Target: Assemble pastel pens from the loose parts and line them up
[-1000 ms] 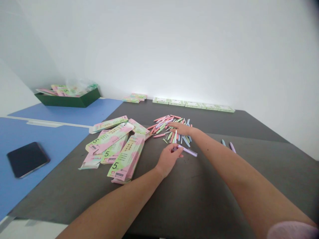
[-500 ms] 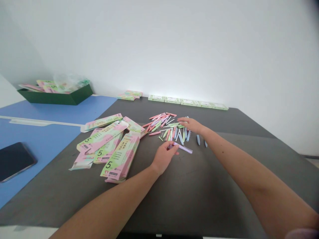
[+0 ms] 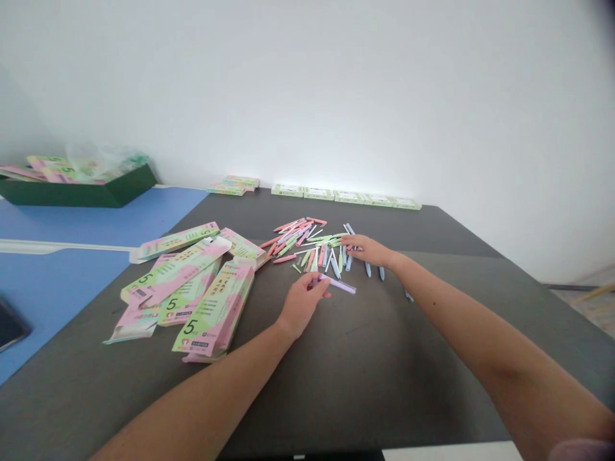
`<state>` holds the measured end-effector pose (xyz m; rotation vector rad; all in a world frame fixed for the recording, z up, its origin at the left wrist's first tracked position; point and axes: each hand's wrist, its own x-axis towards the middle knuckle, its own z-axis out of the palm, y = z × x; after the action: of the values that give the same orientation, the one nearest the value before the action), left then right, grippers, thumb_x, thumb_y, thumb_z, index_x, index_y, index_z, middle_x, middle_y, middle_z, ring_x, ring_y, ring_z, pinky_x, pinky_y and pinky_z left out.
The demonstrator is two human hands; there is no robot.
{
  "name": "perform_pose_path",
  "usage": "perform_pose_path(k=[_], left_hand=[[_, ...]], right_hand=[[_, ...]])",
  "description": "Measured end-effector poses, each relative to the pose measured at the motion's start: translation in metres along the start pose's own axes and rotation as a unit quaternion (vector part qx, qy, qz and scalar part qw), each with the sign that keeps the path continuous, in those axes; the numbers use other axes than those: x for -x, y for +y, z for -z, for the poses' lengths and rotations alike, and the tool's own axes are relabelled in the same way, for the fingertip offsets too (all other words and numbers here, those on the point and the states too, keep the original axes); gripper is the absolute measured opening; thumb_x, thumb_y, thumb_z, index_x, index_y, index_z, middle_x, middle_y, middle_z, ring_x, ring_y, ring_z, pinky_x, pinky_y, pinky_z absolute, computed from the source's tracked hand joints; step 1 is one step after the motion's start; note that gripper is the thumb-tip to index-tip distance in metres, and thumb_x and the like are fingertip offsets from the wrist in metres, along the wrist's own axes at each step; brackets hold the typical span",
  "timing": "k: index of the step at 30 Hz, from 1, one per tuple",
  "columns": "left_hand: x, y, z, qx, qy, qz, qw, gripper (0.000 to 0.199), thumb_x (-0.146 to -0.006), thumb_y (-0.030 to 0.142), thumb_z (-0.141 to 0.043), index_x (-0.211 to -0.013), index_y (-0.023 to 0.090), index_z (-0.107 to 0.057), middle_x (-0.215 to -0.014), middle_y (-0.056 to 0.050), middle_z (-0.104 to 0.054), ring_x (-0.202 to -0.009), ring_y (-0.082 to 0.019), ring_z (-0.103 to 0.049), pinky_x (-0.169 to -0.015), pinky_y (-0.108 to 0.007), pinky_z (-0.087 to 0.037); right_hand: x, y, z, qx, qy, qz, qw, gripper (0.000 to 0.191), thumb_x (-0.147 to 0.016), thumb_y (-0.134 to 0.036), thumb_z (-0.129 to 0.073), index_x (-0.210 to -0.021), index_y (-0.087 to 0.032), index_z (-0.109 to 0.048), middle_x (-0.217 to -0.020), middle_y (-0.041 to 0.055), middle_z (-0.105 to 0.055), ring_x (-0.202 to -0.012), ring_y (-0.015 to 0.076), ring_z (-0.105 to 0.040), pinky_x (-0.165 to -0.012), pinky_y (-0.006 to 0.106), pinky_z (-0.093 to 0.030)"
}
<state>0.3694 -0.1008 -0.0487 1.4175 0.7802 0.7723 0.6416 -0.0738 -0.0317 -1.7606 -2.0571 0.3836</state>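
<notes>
A purple pen (image 3: 342, 285) is pinched between the thumb and fingers of my left hand (image 3: 303, 299), and its free end points right. My right hand (image 3: 365, 248) hovers with fingers apart at the right side of the pen pile, over green, red and blue pens. The pile mixes pink pens (image 3: 285, 258), green pens (image 3: 287, 246), blue pens (image 3: 335, 267) and thin white sticks. Whether my right fingertips touch a pen is hard to tell.
Opened pink-and-green cartons (image 3: 216, 307) lie heaped at the left. Flat green boxes (image 3: 318, 193) line the back edge, beside a small carton stack (image 3: 233, 186). A dark green tray (image 3: 62, 194) and a phone (image 3: 10, 325) rest on the blue surface.
The view has turned to the right, so the tabletop items appear further left. My left hand still holds the purple pen. My right hand remains over the pile, slightly lower among the pens.
</notes>
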Motion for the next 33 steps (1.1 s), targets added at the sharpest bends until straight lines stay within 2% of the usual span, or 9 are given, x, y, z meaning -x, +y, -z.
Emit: perform_pose_path(k=[3,7,9,13,20,22,28,31,33], left_hand=[[0.0,0.0,0.0,0.0,0.002,-0.001,1.0,0.028,-0.075,0.043,-0.059,-0.085,0.017,-0.063,-0.076,0.001,-0.062,-0.069,-0.013,-0.061,-0.066,-0.024,-0.044],[0.0,-0.001,0.0,-0.013,-0.003,-0.002,1.0,0.028,-0.076,0.044,-0.058,-0.085,0.017,-0.062,-0.076,0.001,-0.062,-0.071,-0.013,-0.062,-0.067,-0.025,-0.045],[-0.001,-0.001,0.0,-0.017,-0.004,-0.001,1.0,0.028,-0.076,0.043,-0.058,-0.085,0.017,-0.062,-0.076,0.001,-0.062,-0.071,-0.014,-0.062,-0.068,-0.025,-0.045],[0.0,-0.002,0.0,-0.008,-0.005,-0.006,1.0,0.028,-0.077,0.043,-0.057,-0.086,0.017,-0.062,-0.076,0.002,-0.061,-0.071,-0.013,-0.062,-0.069,-0.025,-0.045],[0.0,-0.002,0.001,-0.004,-0.004,-0.002,1.0,0.026,-0.076,0.042,-0.058,-0.085,0.017,-0.062,-0.075,0.002,-0.059,-0.07,-0.012,-0.061,-0.068,-0.024,-0.045],[-0.001,-0.002,0.001,-0.004,-0.006,-0.004,1.0,0.026,-0.076,0.042,-0.058,-0.084,0.017,-0.062,-0.074,0.002,-0.059,-0.07,-0.012,-0.061,-0.069,-0.024,-0.045],[-0.001,-0.002,0.002,0.004,-0.007,-0.003,1.0,0.027,-0.075,0.044,-0.059,-0.084,0.018,-0.063,-0.075,0.002,-0.06,-0.07,-0.013,-0.061,-0.071,-0.025,-0.045],[0.0,-0.001,0.001,0.01,-0.003,0.003,1.0,0.028,-0.074,0.044,-0.06,-0.083,0.018,-0.063,-0.071,0.003,-0.06,-0.069,-0.013,-0.06,-0.07,-0.025,-0.045],[0.0,0.0,0.001,0.007,-0.003,0.006,1.0,0.029,-0.073,0.044,-0.06,-0.083,0.018,-0.063,-0.069,0.003,-0.059,-0.069,-0.013,-0.06,-0.069,-0.025,-0.045]], right_hand=[[0.011,-0.007,-0.01,-0.009,-0.055,0.048,0.997,0.029,-0.079,-0.029,-0.058,-0.106,-0.023,-0.068,-0.128,0.0061,-0.056,-0.124,0.0222,-0.045,-0.108,0.041,-0.028],[0.028,-0.009,-0.007,-0.02,-0.086,0.055,0.995,0.03,-0.083,-0.035,-0.053,-0.105,-0.023,-0.068,-0.125,0.0056,-0.059,-0.123,0.0227,-0.046,-0.107,0.041,-0.029],[0.034,-0.009,0.001,-0.041,-0.062,0.018,0.997,0.032,-0.084,-0.037,-0.051,-0.108,-0.023,-0.067,-0.122,0.0045,-0.06,-0.118,0.0225,-0.05,-0.104,0.039,-0.034],[0.037,-0.011,0.017,-0.082,0.032,-0.067,0.994,0.03,-0.083,-0.037,-0.05,-0.102,-0.022,-0.068,-0.105,0.0033,-0.068,-0.096,0.0205,-0.061,-0.092,0.037,-0.044],[0.03,-0.019,0.017,-0.074,0.072,-0.073,0.992,0.024,-0.083,-0.03,-0.048,-0.094,-0.023,-0.068,-0.091,0.0007,-0.069,-0.074,0.0148,-0.06,-0.078,0.031,-0.048],[0.025,-0.017,0.014,-0.063,0.101,-0.086,0.989,0.026,-0.083,-0.029,-0.048,-0.099,-0.022,-0.067,-0.092,0.0024,-0.068,-0.076,0.0157,-0.06,-0.078,0.032,-0.048],[0.008,-0.001,0.013,-0.012,0.22,-0.136,0.966,0.037,-0.082,-0.026,-0.047,-0.115,-0.015,-0.059,-0.115,0.0126,-0.059,-0.102,0.0235,-0.055,-0.091,0.043,-0.042],[-0.002,-0.002,0.012,0.0,0.221,-0.124,0.967,0.039,-0.086,-0.027,-0.041,-0.12,-0.017,-0.056,-0.119,0.0136,-0.056,-0.105,0.0256,-0.054,-0.092,0.047,-0.041],[-0.01,-0.009,0.005,0.003,0.188,-0.084,0.979,0.037,-0.087,-0.029,-0.043,-0.12,-0.02,-0.057,-0.121,0.0118,-0.056,-0.109,0.0252,-0.052,-0.095,0.046,-0.04]])
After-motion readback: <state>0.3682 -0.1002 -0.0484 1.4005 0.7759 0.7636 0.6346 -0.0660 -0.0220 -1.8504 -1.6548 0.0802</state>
